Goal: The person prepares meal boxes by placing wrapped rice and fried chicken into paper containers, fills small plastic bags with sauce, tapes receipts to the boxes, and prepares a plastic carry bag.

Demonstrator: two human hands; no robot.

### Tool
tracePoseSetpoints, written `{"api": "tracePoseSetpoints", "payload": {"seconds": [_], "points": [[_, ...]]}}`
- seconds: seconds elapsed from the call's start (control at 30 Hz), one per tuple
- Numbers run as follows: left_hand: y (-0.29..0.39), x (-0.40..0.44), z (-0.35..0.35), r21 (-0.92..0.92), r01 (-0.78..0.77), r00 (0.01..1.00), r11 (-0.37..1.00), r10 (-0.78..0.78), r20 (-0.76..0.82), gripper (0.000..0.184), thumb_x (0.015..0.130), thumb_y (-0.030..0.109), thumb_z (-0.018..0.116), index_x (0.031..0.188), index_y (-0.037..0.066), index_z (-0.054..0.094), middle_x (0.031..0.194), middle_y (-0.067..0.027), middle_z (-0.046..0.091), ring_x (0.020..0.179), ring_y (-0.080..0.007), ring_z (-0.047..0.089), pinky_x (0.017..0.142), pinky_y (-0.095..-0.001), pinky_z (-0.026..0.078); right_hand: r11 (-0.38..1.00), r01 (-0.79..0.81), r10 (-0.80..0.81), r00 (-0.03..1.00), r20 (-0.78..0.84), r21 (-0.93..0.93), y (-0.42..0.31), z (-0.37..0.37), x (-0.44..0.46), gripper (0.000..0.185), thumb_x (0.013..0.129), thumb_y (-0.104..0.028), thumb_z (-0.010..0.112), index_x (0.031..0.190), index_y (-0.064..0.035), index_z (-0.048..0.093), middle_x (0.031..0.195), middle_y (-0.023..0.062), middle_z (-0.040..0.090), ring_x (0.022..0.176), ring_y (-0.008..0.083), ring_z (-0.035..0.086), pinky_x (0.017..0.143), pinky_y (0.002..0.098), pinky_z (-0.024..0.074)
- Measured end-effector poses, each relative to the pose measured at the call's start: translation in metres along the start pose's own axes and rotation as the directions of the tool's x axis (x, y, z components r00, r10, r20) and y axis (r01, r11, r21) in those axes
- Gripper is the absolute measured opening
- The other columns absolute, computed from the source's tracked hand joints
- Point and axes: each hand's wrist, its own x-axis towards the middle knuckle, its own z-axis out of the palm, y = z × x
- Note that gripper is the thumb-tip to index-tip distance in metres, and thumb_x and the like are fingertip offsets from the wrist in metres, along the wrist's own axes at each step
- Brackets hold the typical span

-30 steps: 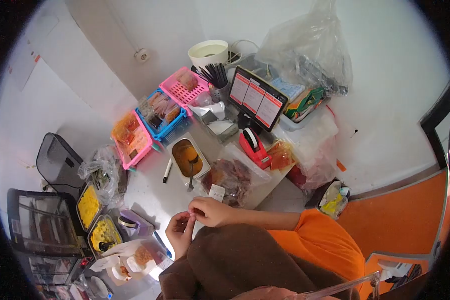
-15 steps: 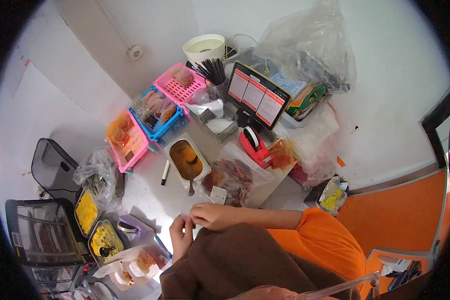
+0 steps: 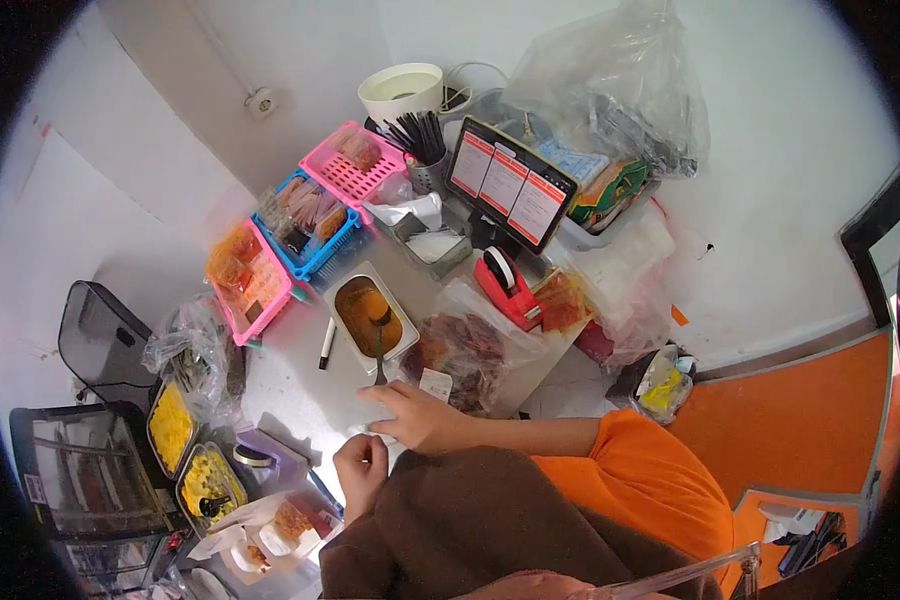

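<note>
My left hand is closed near the front edge of the table, its fingers curled; whatever it may hold is hidden. Just to its right, my right hand has its fingers apart, pointing left. A small whitish piece shows between the two hands, too small to name. Beyond the right hand, a spoon rests in a metal container of orange-brown sauce, its handle end close to my fingertips. A plastic bag of dark reddish-brown contents lies to the right.
A black-and-white marker lies left of the sauce. Behind stand a tablet, a red tape dispenser, and pink and blue baskets. At left are trays of yellow food and an open box with food.
My right hand has come away from my left hand and opened, its fingers now spread near the spoon handle. My left hand has stayed nearly in place. The view has shifted slightly.
</note>
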Motion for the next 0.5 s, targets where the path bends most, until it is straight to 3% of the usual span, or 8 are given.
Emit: {"api": "tracePoseSetpoints", "payload": {"seconds": [0.03, 0.07, 0.17, 0.2, 0.3, 0.43, 0.47, 0.5], "points": [[0.002, 0.000, 0.002, -0.056, -0.016, 1.000, 0.998, 0.017, 0.014, 0.018, 0.079, 0.004, 0.058, 0.063, -0.004, 0.054, 0.053, -0.0112, 0.052, 0.045, -0.0147, 0.049, 0.045, -0.0304, 0.039, 0.995, 0.059, -0.058, 0.998, 0.010, -0.086, -0.002, -0.002, 0.001, 0.032, 0.068, -0.012, 0.066, 0.099, -0.0036, 0.061, 0.123, 0.0168, 0.043, 0.105, 0.0336, 0.047, 0.088, 0.0397, 0.0414], [-0.005, 0.000, -0.002, -0.037, 0.060, 0.987, 0.998, -0.053, 0.152, 0.012, 0.074, 0.004, 0.065, 0.080, -0.003, 0.057, 0.074, -0.0137, 0.059, 0.063, -0.0205, 0.056, 0.058, -0.0325, 0.045, 0.996, 0.026, -0.024, 0.999, 0.022, -0.085, -0.004, -0.004, 0.001, 0.033, 0.068, -0.012, 0.066, 0.100, -0.0038, 0.061, 0.125, 0.0167, 0.042, 0.105, 0.0341, 0.046, 0.089, 0.0398, 0.0409], [0.002, 0.007, 0.002, 0.162, -0.476, 0.871, 0.864, 0.489, -0.049, 0.041, 0.067, 0.009, 0.073, 0.100, 0.001, 0.051, 0.101, -0.0177, 0.054, 0.087, -0.0269, 0.053, 0.078, -0.0375, 0.042, 0.994, -0.037, 0.041, 0.998, 0.039, -0.105, -0.008, -0.016, 0.003, 0.036, 0.066, -0.011, 0.068, 0.101, -0.0042, 0.060, 0.128, 0.0163, 0.040, 0.106, 0.0353, 0.046, 0.091, 0.0403, 0.0401], [0.009, 0.004, -0.006, 0.137, -0.411, 0.911, 0.901, 0.404, 0.080, 0.068, 0.058, 0.011, 0.078, 0.116, 0.004, 0.043, 0.121, -0.0207, 0.043, 0.107, -0.0376, 0.044, 0.093, -0.0450, 0.035, 0.992, -0.035, 0.040, 0.999, 0.033, -0.123, -0.009, -0.019, 0.004, 0.037, 0.066, -0.012, 0.069, 0.100, -0.0043, 0.061, 0.127, 0.0162, 0.040, 0.106, 0.0355, 0.046, 0.090, 0.0406, 0.0402], [0.017, 0.012, -0.002, 0.351, -0.466, 0.871, 0.812, 0.490, 0.024, 0.067, 0.059, 0.009, 0.076, 0.117, 0.003, 0.045, 0.117, -0.0198, 0.049, 0.108, -0.0364, 0.047, 0.095, -0.0452, 0.035, 0.992, -0.024, 0.029, 0.999, 0.040, -0.121, -0.012, -0.018, 0.006, 0.037, 0.065, -0.011, 0.069, 0.100, -0.0040, 0.060, 0.123, 0.0154, 0.043, 0.106, 0.0342, 0.046, 0.089, 0.0410, 0.0404], [-0.010, 0.018, -0.010, 0.245, -0.470, 0.875, 0.848, 0.483, 0.008, 0.065, 0.061, 0.010, 0.077, 0.116, 0.004, 0.045, 0.115, -0.0151, 0.052, 0.111, -0.0333, 0.048, 0.099, -0.0474, 0.032, 0.993, 0.009, 0.002, 0.996, -0.091, 0.122, 0.000, -0.032, 0.018, 0.036, 0.066, -0.008, 0.066, 0.102, -0.0049, 0.059, 0.116, 0.0138, 0.047, 0.107, 0.0302, 0.046, 0.087, 0.0402, 0.0404], [-0.012, 0.017, -0.014, 0.174, -0.433, 0.896, 0.885, 0.443, -0.025, 0.064, 0.061, 0.010, 0.077, 0.116, 0.004, 0.045, 0.113, -0.0141, 0.053, 0.110, -0.0318, 0.049, 0.099, -0.0467, 0.032, 0.979, -0.051, 0.083, 0.984, -0.156, 0.200, 0.013, -0.042, 0.022, 0.036, 0.068, -0.006, 0.063, 0.104, -0.0079, 0.060, 0.112, 0.0125, 0.049, 0.105, 0.0280, 0.046, 0.086, 0.0396, 0.0402], [-0.015, 0.015, -0.017, 0.102, -0.392, 0.916, 0.914, 0.399, -0.055, 0.063, 0.062, 0.010, 0.077, 0.116, 0.004, 0.045, 0.112, -0.0131, 0.054, 0.108, -0.0303, 0.051, 0.099, -0.0460, 0.032, 0.993, -0.097, 0.107, 0.983, -0.146, 0.071, 0.028, -0.055, 0.027, 0.036, 0.069, -0.007, 0.063, 0.104, -0.0093, 0.060, 0.111, 0.0122, 0.049, 0.105, 0.0279, 0.046, 0.086, 0.0395, 0.0401]]}}
